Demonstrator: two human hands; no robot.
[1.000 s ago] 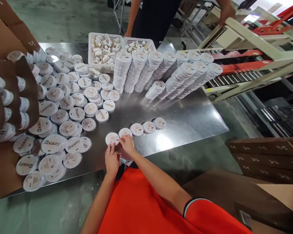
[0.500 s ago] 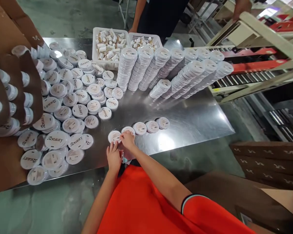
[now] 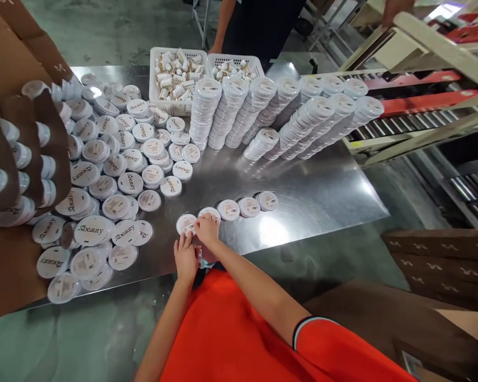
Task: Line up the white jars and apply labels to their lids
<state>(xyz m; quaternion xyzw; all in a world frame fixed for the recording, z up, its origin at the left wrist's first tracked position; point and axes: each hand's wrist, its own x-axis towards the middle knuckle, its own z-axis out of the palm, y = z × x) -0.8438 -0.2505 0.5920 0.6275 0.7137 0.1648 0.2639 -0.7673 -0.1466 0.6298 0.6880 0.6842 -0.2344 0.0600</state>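
Over the near edge of the leftmost round white tin-like container (image 3: 185,224) in a short row, my left hand (image 3: 186,255) lies with its fingers stretched and apart, fingertips at the rim. A small white and teal piece (image 3: 201,258) shows beside its thumb; I cannot tell whether the hand holds it. My right hand (image 3: 207,229) is closed, fingertips pinched together between the leftmost container and the second one (image 3: 209,213). Whatever is in the pinch is hidden. Further right in the row sit three more containers (image 3: 228,210), each with a printed label on top.
Loose round containers (image 3: 103,185) cover the table's left side, beside a brown carton (image 3: 8,270). Tall stacks (image 3: 235,111) stand at the back, near white baskets (image 3: 178,109) of small bottles. A person (image 3: 258,26) stands behind, and a roller conveyor (image 3: 358,140) is at right.
The view has shifted slightly. Both hands stay at the left end of the row, with the right hand's fingers a touch lower and further left. The containers stay in place.
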